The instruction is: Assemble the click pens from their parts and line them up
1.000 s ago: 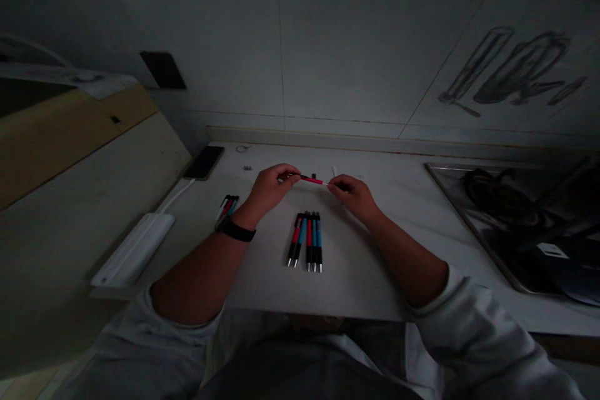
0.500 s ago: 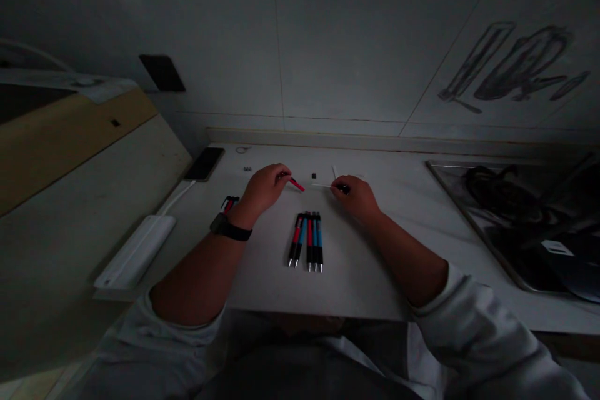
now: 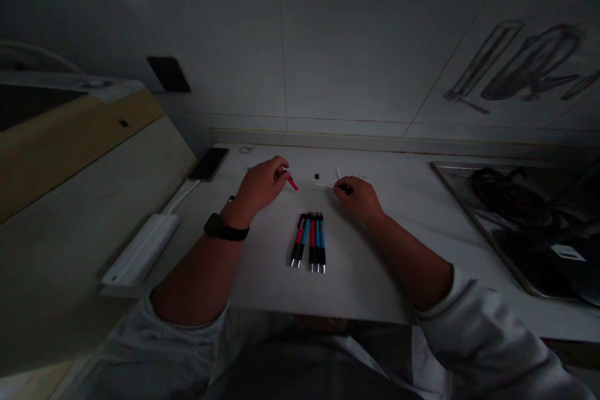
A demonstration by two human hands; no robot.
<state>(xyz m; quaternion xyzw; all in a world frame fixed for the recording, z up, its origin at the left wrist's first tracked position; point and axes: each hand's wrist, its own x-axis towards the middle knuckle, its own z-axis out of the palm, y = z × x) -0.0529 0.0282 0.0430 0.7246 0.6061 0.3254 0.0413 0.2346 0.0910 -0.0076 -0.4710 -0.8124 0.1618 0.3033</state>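
My left hand (image 3: 260, 184) is closed around a red pen barrel (image 3: 292, 183) whose end pokes out toward the right. A thin white refill (image 3: 323, 185) sticks out to the left of my right hand (image 3: 362, 197), whose fingers pinch it together with a small black part (image 3: 345, 188). The two hands are apart above the white counter (image 3: 375, 262). In front of them lies a row of several red and blue pens (image 3: 310, 242), side by side with tips toward me. A dark watch (image 3: 219, 228) is on my left wrist.
A phone (image 3: 209, 164) lies at the counter's back left, with a white cable running to a long white box (image 3: 140, 249). A small black piece (image 3: 317, 175) and a white piece (image 3: 337, 172) lie near the wall. A steel sink (image 3: 525, 225) holding dark items is on the right.
The pen came apart: my left hand drew the red barrel leftward while my right hand kept the white refill and black part. The hands moved apart.
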